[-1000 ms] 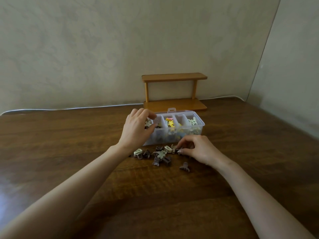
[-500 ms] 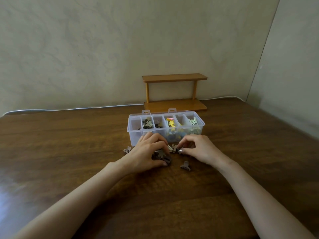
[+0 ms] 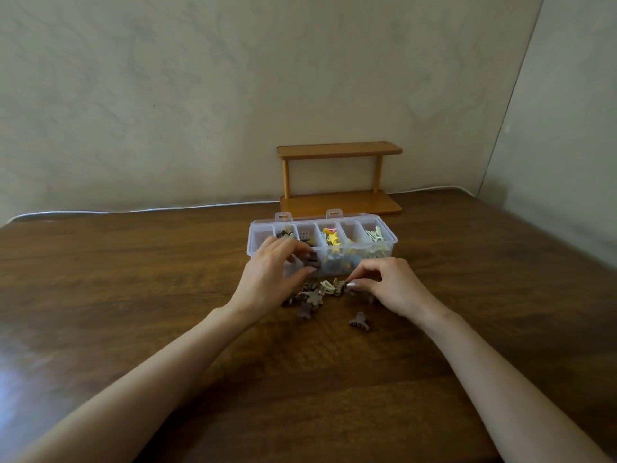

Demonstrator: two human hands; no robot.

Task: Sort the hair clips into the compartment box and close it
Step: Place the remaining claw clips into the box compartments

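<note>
Head view: my left grip point(image 3: 271, 273) pinches a brown clip point(image 3: 312, 262); I'd lift it clear over the compartment box point(image 3: 387, 244) rim into the matching dark section. My right grip point(image 3: 391, 286) pinches a beige clip point(image 3: 341, 286).

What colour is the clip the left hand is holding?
Dark brown. The clip in the left hand shows best in the head view.

Both forearms fwd. L hand point(image 3: 270, 277), higher, pinched a dark clip point(image 3: 313, 262) w/ thumb & fingers; R hand point(image 3: 390, 285), low, pinched a tan clip point(image 3: 340, 289).
</note>
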